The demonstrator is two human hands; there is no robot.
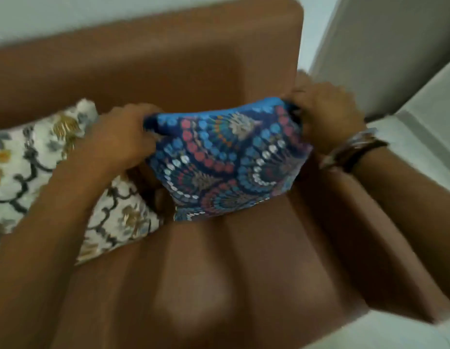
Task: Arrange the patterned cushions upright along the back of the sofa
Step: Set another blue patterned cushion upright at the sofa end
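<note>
A blue cushion (226, 157) with red, white and teal fan patterns stands upright on the brown sofa seat (219, 273), near the backrest (148, 66) at the sofa's right end. My left hand (123, 137) grips its upper left corner. My right hand (324, 112), with a watch on the wrist, grips its upper right corner. A white cushion (42, 157) with black and gold motifs leans against the backrest to the left, partly hidden behind my left forearm. The frame is motion-blurred.
The sofa's right armrest (357, 235) runs along the right side of the seat. Beyond it are a pale wall (385, 46) and light floor (420, 147). A white wall lies behind the backrest.
</note>
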